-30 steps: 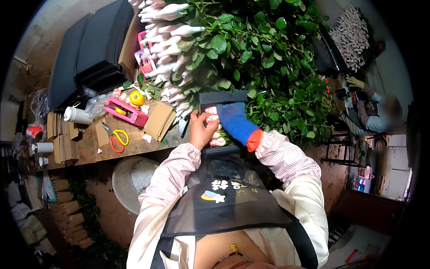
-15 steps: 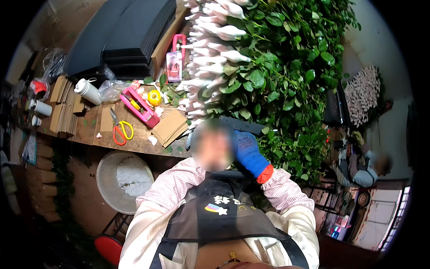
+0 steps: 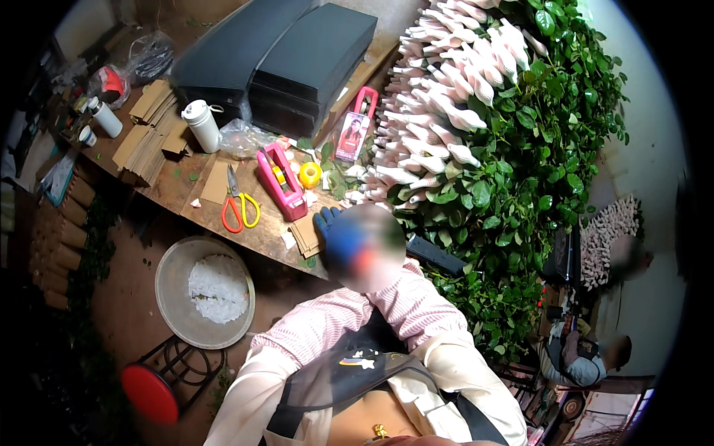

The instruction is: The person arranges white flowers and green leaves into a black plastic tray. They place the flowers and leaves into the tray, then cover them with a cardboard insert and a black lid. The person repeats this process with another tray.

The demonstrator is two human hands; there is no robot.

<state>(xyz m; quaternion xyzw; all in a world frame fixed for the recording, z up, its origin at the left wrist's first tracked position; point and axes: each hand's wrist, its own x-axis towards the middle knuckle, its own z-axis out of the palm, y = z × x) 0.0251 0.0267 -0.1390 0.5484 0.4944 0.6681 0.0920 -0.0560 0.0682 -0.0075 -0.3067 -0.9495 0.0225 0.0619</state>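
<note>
My right hand point(image 3: 341, 236), in a blue glove with a red-orange cuff, reaches across to the left. Its fingertips stretch out over the small stack of brown cardboard pieces point(image 3: 305, 236) at the table's front edge. A round blur covers most of the glove. My left arm, in a pink-striped sleeve point(image 3: 316, 323), runs up into the same blur, and that hand is hidden. Left of the cardboard lie scissors point(image 3: 242, 210) with one red and one yellow handle. Behind it stand a pink tape dispenser point(image 3: 282, 184) and a yellow tape roll point(image 3: 310, 175).
White-netted flower heads point(image 3: 446, 111) with leafy stems point(image 3: 535, 163) pile up on the right. Black sheets point(image 3: 305, 67), a white tumbler point(image 3: 201, 126) and more cardboard point(image 3: 145, 152) occupy the table. Below are a tub point(image 3: 167, 297) and red stool point(image 3: 151, 392). Another person point(image 3: 584, 364) works far right.
My right gloved hand has moved left, from beside the leafy stems to the cardboard stack. The view has turned, so the table and flowers appear shifted and tilted.
</note>
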